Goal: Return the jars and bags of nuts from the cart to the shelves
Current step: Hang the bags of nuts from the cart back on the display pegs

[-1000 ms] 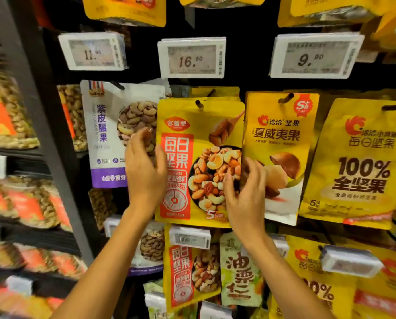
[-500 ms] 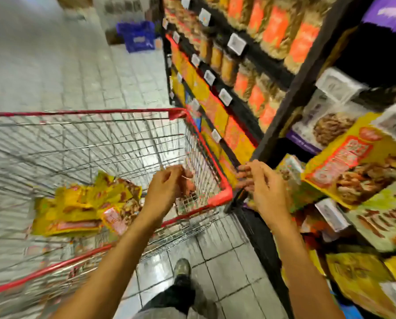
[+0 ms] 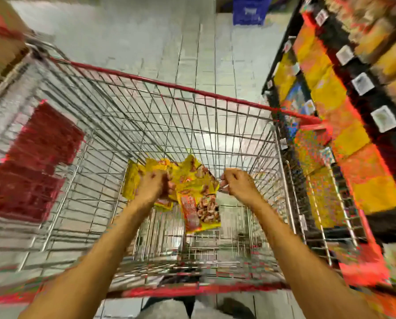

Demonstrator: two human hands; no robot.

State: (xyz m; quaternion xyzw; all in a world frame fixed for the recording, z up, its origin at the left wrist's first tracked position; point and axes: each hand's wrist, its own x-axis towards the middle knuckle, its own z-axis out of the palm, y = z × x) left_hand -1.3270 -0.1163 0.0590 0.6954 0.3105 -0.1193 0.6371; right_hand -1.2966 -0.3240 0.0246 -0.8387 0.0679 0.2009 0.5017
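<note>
Yellow nut bags [image 3: 201, 203] w/ red panels, silver wire-grid cart [image 3: 169, 85] w/ red rim, blue crate [image 3: 250, 10]

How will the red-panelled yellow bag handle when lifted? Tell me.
Probably floppy: the bag looks crumpled, its edges bent. Likely light for its size: a thin pouch in the cart. Its glossy-looking film may slip, so pinch an edge.

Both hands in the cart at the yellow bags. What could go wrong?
1. Left hand grips into overlapping yellow bags; extra ones could lift along and drop.
2. Right hand curls at a bag corner, grip unclear in the blur; that bag could slip.
3. Bag edges could snag the cart wire.
</note>
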